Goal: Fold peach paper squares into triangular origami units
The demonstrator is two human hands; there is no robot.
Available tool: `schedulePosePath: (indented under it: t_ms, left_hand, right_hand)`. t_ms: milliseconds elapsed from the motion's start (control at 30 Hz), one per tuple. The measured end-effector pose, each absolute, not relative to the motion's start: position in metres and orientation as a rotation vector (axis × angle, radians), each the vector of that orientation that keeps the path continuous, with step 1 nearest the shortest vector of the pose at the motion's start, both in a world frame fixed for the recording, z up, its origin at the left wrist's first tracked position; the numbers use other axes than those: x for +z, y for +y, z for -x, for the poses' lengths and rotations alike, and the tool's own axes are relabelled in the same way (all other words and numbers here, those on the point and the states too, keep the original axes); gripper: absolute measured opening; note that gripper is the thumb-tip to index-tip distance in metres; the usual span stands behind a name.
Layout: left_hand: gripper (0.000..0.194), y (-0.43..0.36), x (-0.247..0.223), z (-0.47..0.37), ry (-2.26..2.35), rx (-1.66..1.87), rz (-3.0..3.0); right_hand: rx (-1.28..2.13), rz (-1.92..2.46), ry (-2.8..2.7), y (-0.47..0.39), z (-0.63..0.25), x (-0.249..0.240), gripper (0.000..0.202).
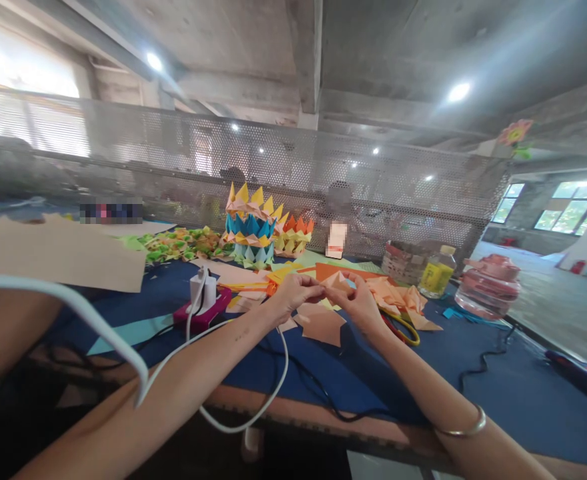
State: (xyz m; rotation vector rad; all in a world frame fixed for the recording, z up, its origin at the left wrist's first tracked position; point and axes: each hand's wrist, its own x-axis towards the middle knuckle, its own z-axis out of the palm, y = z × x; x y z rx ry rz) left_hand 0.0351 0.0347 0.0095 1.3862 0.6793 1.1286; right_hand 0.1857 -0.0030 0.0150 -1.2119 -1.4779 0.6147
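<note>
My left hand (pixel 297 295) and my right hand (pixel 361 307) meet above the table, fingertips pinched on a small folded piece of peach paper (pixel 341 283). The fingers cover part of its edges. Just below them, a flat sheet of peach paper (pixel 322 327) lies on the blue tabletop (pixel 353 373). Beside my right hand are crumpled-looking folded peach papers (pixel 391 295) and a yellow loop (pixel 407 328) that looks like a scissors handle. Orange and yellow paper strips (pixel 268 283) lie behind my left hand.
Folded-paper crowns (pixel 251 230) stand at the back, near a heap of green and yellow folded pieces (pixel 186 245). A magenta power strip (pixel 206 313) with a white charger sits left. White cable (pixel 278 390) crosses my left arm. A yellow-labelled bottle (pixel 436 273) and pink jug (pixel 488 287) stand right. Another person's arm (pixel 13 327) is at left.
</note>
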Motion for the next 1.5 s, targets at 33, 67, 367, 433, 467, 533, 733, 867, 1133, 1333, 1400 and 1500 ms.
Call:
schedulePosePath:
  t_ms: [33,67,367,433,467,533,733,867,1133,1333,1400,1500]
  left_hand:
    - [0.026,0.034,0.01,-0.035,0.687,1.125,-1.38]
    - [0.026,0.034,0.011,-0.036,0.69,1.121,-1.371]
    - [0.025,0.03,0.015,-0.033,0.667,1.048,-1.282]
    - [0.025,0.028,0.017,-0.031,0.666,1.023,-1.285]
    - [0.025,0.028,0.017,-0.031,0.671,1.017,-1.285]
    - [0.026,0.028,0.017,-0.031,0.684,1.027,-1.291]
    - [0.032,0.032,0.016,-0.032,0.698,1.069,-1.312]
    - [0.033,0.03,0.018,-0.03,0.705,1.054,-1.333]
    - [0.04,0.034,0.013,-0.033,0.695,1.086,-1.349]
    - [0.034,0.038,0.008,-0.035,0.726,1.135,-1.396]
    - [0.032,0.039,0.007,-0.036,0.747,1.153,-1.414]
    - [0.029,0.041,0.005,-0.037,0.758,1.164,-1.43]
  right_hand:
    - [0.61,1.2,-1.484,-0.004,-0.185,0.016,0.064]
    - [0.607,1.191,-1.49,-0.005,-0.185,0.017,0.064]
    - [0.563,1.144,-1.594,-0.001,-0.19,0.015,0.058]
    - [0.55,1.132,-1.615,-0.001,-0.19,0.014,0.055]
    - [0.547,1.127,-1.62,-0.001,-0.189,0.014,0.053]
    - [0.539,1.127,-1.614,0.0,-0.19,0.014,0.051]
    - [0.526,1.175,-1.579,0.001,-0.192,0.013,0.052]
    - [0.538,1.17,-1.574,0.001,-0.192,0.013,0.052]
    - [0.582,1.156,-1.559,-0.001,-0.19,0.015,0.053]
    - [0.669,1.147,-1.549,-0.003,-0.186,0.015,0.061]
    - [0.699,1.12,-1.561,-0.004,-0.185,0.015,0.06]
    - [0.701,1.111,-1.575,-0.006,-0.183,0.017,0.057]
